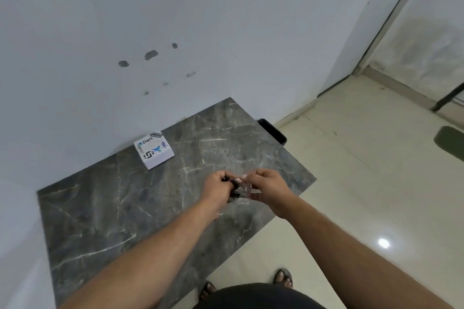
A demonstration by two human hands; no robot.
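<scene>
Item: small wrapped packet [239, 187], dark with pinkish patches and a clear crinkled film; too blurred to tell its contents.
Location: held between both hands above the tabletop [125, 221], towards its right edge; whether it touches the surface cannot be told.
Left hand [218, 187]: fingers curled, gripping the packet's left end.
Right hand [267, 187]: fingers and thumb pinching the packet's right end.
Tabletop: grey veined marble.
White box [153, 150]: sticker-covered, at the far edge against the wall, well apart from the hands.
Black container [272, 130]: on the floor beside the far right corner.

Grey marble table [130, 208], pale wall [175, 7]
</scene>
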